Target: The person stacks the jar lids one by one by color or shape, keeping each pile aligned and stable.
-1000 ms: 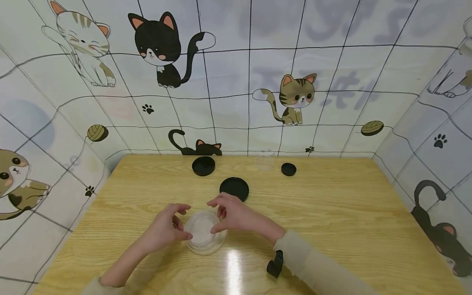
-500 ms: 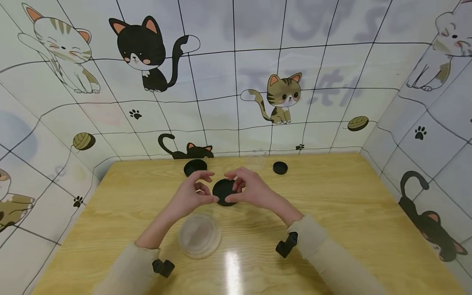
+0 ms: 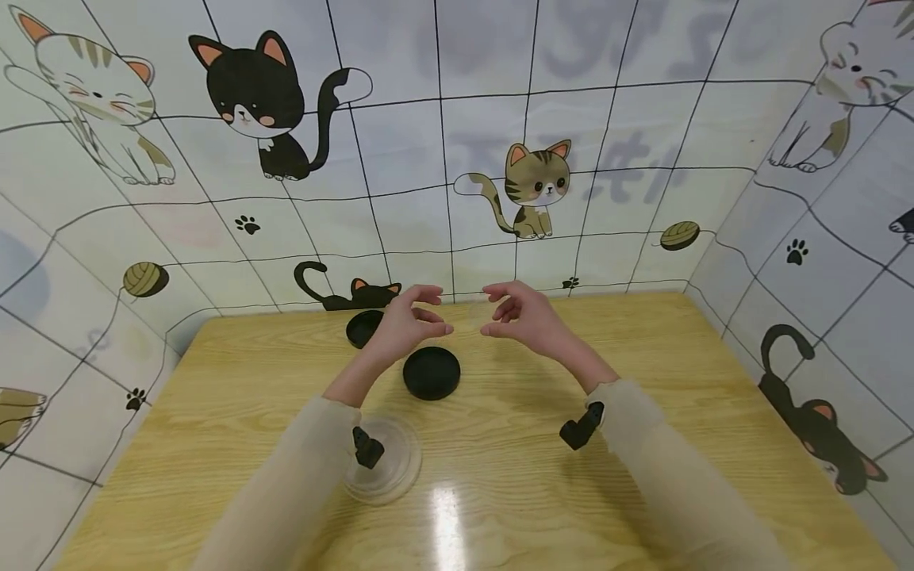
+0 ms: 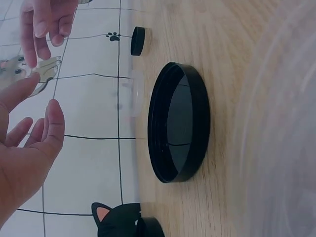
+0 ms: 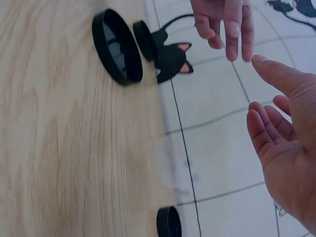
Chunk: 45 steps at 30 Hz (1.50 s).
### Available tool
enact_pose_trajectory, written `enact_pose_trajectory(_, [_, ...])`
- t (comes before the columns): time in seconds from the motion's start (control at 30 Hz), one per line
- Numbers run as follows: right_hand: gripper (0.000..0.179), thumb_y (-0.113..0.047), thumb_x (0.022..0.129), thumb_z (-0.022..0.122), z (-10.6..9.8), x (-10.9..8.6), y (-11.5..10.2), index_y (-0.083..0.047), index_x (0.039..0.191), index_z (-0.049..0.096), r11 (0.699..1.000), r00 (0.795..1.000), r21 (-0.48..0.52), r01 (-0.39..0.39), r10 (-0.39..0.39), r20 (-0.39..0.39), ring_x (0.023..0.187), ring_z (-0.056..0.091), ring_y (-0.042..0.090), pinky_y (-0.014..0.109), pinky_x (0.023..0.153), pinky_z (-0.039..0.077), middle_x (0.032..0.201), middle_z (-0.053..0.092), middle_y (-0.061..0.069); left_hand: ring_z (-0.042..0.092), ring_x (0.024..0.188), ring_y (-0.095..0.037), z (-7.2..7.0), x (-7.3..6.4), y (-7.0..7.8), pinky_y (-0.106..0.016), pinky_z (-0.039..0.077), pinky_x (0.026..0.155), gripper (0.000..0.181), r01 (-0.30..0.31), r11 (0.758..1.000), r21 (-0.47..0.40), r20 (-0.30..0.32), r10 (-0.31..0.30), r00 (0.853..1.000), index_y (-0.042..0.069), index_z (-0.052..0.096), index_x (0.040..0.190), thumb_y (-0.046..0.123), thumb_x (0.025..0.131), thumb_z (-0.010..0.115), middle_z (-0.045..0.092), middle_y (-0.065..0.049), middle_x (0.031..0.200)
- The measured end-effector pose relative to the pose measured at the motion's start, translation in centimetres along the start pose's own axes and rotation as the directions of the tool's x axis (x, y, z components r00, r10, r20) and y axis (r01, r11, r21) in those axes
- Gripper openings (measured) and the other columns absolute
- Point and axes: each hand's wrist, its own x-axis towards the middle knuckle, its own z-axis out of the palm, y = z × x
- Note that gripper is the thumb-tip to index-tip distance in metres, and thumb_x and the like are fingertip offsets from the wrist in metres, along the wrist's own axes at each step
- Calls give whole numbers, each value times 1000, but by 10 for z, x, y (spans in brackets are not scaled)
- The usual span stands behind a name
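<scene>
My left hand [image 3: 410,323] and right hand [image 3: 527,321] hover over the back of the table, fingers loosely bent and spread apart, with nothing between them. Between the two hands, at the table's far edge, a faint clear plastic disc [image 3: 480,313] shows; the right wrist view also catches this clear disc [image 5: 165,163]. A large black round lid [image 3: 432,373] lies in front of the left hand, its raised rim facing up. Partly behind that hand is another black lid [image 3: 362,327]. Clear round plastic pieces [image 3: 396,476] lie stacked nearest me, partly covered by the left sleeve.
A small black cap [image 4: 138,41] stands at the back right, hidden behind the right hand in the head view. The wooden table [image 3: 571,492] ends at a cloth wall [image 3: 400,159] with printed cats, which also rises on both sides.
Both hands have left the clear stack near me, passed over the large black lid and reached the back of the table, moving farther apart. The head view has shifted slightly right.
</scene>
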Motion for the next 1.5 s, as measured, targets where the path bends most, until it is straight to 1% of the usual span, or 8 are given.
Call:
enact_pose_trajectory(0.1, [62,-12,88,83,-7,6,11,-4,143,57,999,998,10,-52,52,-24,102,63,29,41,83,54,125,57,15,64,110,-29,4,13,-4,-49,55,92,61,10,1000,-8,-12,-10,1000,9,51,146,7,91,78,54,-12,134])
enact_pose_trajectory(0.3, [62,-15,91,81,-14,16,32,-6,146,54,992,990,3,-130,129,-53,109,62,32,47,88,53,130,58,16,63,112,-32,16,36,-15,-43,56,90,60,35,999,-9,-32,-35,999,6,52,145,7,91,78,54,-16,133])
enact_pose_trajectory(0.5, [64,-17,92,79,-13,23,54,-2,148,51,982,982,-2,-187,187,-20,115,60,34,48,90,52,137,56,20,63,115,-36,29,46,-26,-43,57,90,64,69,998,-5,-30,-69,997,1,50,147,5,89,79,54,-23,137])
enact_pose_trajectory(0.73, [67,-16,92,80,-10,32,68,0,149,48,975,975,-1,-224,224,17,123,56,37,52,96,50,141,53,25,63,120,-37,41,59,-41,-43,55,93,70,94,995,-18,-37,-95,995,-2,47,149,1,88,80,53,-27,140])
enact_pose_trajectory(1.0, [67,-14,93,78,-7,39,80,3,149,46,965,965,-67,-253,257,51,126,54,38,52,100,48,142,54,23,58,127,-38,45,65,-50,-44,53,98,74,138,990,-16,-62,-139,988,0,45,151,1,87,81,49,-25,146])
enact_pose_trajectory(1.23, [68,-13,93,78,-4,42,87,4,150,45,961,960,-70,-267,271,62,128,52,38,53,103,45,142,53,23,56,130,-39,46,66,-56,-46,52,99,75,154,988,6,-58,-153,986,1,43,153,2,88,80,48,-25,148])
enact_pose_trajectory(1.3, [68,-13,93,78,-4,43,90,4,150,45,960,959,-75,-270,275,68,128,51,38,52,104,45,142,52,23,55,130,-39,46,66,-57,-47,51,100,76,163,987,7,-48,-163,985,1,42,154,2,88,80,47,-24,149])
enact_pose_trajectory(1.5, [69,-14,89,82,-3,50,96,4,146,48,952,954,-114,-284,293,66,127,53,38,51,104,46,138,56,23,53,133,-37,48,70,-58,-46,49,103,84,194,980,41,28,-195,980,2,35,157,5,87,82,45,-22,153])
